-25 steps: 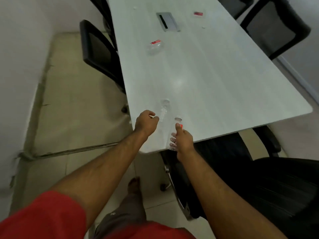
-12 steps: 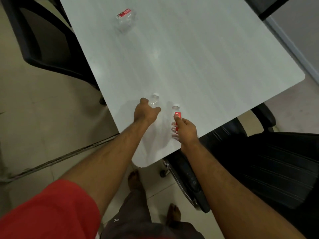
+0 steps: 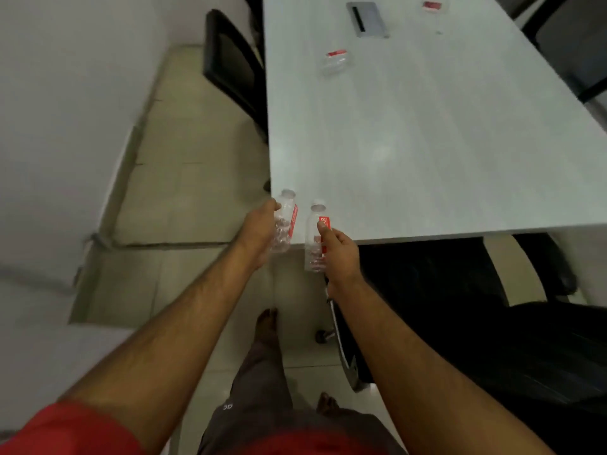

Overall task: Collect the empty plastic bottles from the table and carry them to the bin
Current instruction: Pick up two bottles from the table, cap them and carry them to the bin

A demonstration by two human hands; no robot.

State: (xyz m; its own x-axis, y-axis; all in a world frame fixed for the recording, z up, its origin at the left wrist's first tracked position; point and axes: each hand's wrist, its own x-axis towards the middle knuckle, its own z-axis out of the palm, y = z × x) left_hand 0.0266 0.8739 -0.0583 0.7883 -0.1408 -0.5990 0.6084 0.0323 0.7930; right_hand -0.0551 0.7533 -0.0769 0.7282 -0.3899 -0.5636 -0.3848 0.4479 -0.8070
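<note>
Since half a second ago you've lifted both bottles clear of the counter [image 3: 427, 142] and pulled them back past its near left corner; the view has tilted up too, so more of the far counter shows. Your left hand [image 3: 259, 229] is wrapped around the left bottle [image 3: 285, 221], clear plastic with a red label, held upright-ish, cap end pointing away. Your right hand [image 3: 338, 251] grips the right bottle [image 3: 314, 239], thumb pressed on its red label, bottle roughly upright. The two bottles sit just beside each other, not touching, above the floor at the counter edge. Third bottle [image 3: 335, 62], crumpled-looking, lies on its side mid-counter, well apart from your hands. Fourth bottle [image 3: 433, 8] at the far end, blurry, beside the grey cable box [image 3: 368, 19] set in the counter. Black chair [image 3: 230, 64] tucked at the left side, another black chair [image 3: 476, 316] near right, under the counter edge. Your bare feet [image 3: 267, 326] show on the tile floor [image 3: 184, 192]. Bin isn't in view.
</note>
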